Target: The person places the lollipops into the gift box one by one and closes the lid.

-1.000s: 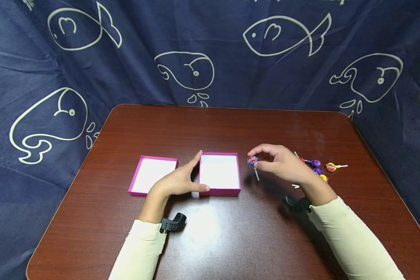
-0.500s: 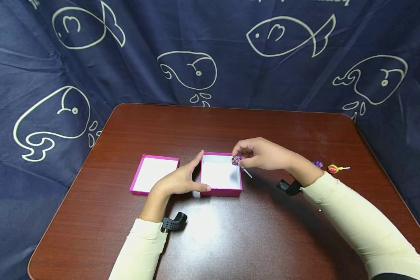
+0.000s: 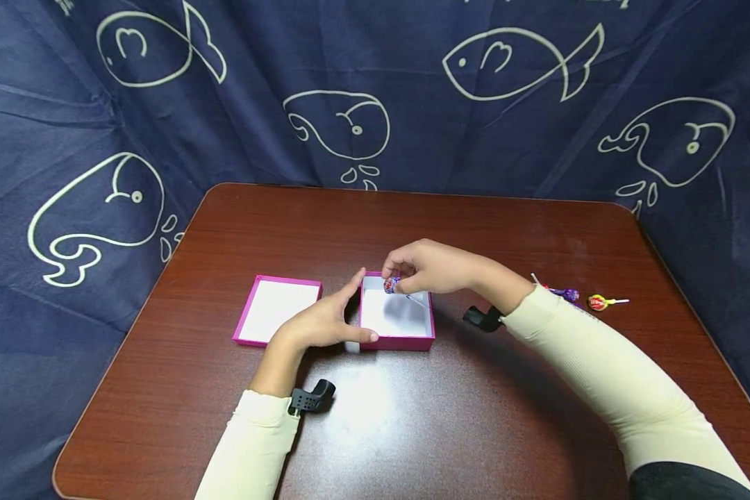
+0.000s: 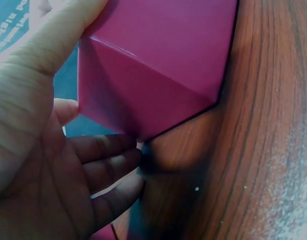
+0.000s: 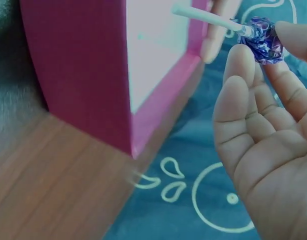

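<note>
A lollipop (image 3: 391, 285) in a shiny purple, blue and red wrapper is pinched by its head between the thumb and fingertips of my right hand (image 3: 437, 267). Its white stick (image 5: 206, 16) points away from the fingers, toward the box in the right wrist view. Below that hand stands a pink box (image 3: 406, 344) with a white inside, its top uncovered. My left hand (image 3: 315, 323) rests against the box's left side, thumb along the front and index finger at the back corner. Its fingers (image 4: 111, 167) look extended in the left wrist view.
A shallow pink-rimmed lid (image 3: 278, 309) lies left of the box, white side up. Several more lollipops lie at the right, including a purple one (image 3: 570, 295) and a yellow-red one (image 3: 598, 302); the right sleeve partly covers that group. A dark blue cloth (image 3: 412, 139) hangs behind the table.
My right hand has carried the lollipop leftward, from beside the box to over its back part. The left hand has stayed at the box, which has not visibly moved.
</note>
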The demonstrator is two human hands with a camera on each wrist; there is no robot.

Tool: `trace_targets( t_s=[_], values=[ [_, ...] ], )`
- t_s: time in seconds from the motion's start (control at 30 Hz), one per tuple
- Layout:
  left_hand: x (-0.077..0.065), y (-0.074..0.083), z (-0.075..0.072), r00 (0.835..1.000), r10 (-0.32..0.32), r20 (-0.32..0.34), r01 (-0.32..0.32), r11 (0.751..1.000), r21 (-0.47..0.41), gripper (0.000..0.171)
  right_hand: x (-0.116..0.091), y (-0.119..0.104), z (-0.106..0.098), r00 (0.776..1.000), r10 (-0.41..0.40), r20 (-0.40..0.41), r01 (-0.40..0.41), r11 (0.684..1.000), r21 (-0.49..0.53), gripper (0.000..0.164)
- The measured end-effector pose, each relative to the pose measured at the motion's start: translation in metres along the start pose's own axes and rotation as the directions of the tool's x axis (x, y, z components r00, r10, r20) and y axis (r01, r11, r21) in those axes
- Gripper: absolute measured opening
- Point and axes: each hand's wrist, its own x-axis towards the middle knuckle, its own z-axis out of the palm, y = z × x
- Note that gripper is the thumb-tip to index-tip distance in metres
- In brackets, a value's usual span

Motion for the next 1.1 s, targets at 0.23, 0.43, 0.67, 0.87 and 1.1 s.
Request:
trace_targets(
  t_s=[0.23, 0.43, 0.67, 0.87, 1.1],
  values=[
    [0.001, 0.000, 0.000, 1.000, 0.007, -0.001, -0.007, 1.000, 0.021, 0.118, 0.019, 0.003, 0.019, 0.997, 0.014, 0.074, -0.014, 1.000, 0.001, 0.016],
    [0.002, 0.001, -0.001, 1.000, 0.021, 0.003, -0.021, 0.999, 0.028, 0.118, 0.026, 0.008, 0.039, 0.991, 0.017, 0.135, -0.017, 1.000, -0.004, 0.016],
    [0.002, 0.000, 0.000, 0.999, 0.035, 0.000, -0.035, 0.999, 0.015, 0.117, 0.031, 0.012, 0.057, 0.983, 0.006, 0.184, -0.012, 1.000, 0.027, 0.014],
    [0.001, 0.001, 0.000, 0.999, 0.041, -0.004, -0.041, 0.999, 0.003, 0.117, 0.032, 0.014, 0.064, 0.983, 0.001, 0.183, -0.004, 1.000, 0.014, 0.012],
    [0.002, 0.000, 0.000, 0.998, 0.055, -0.009, -0.054, 0.998, 0.027, 0.117, 0.032, 0.015, 0.068, 0.984, -0.009, 0.179, 0.004, 1.000, 0.026, 0.011]
  ],
)
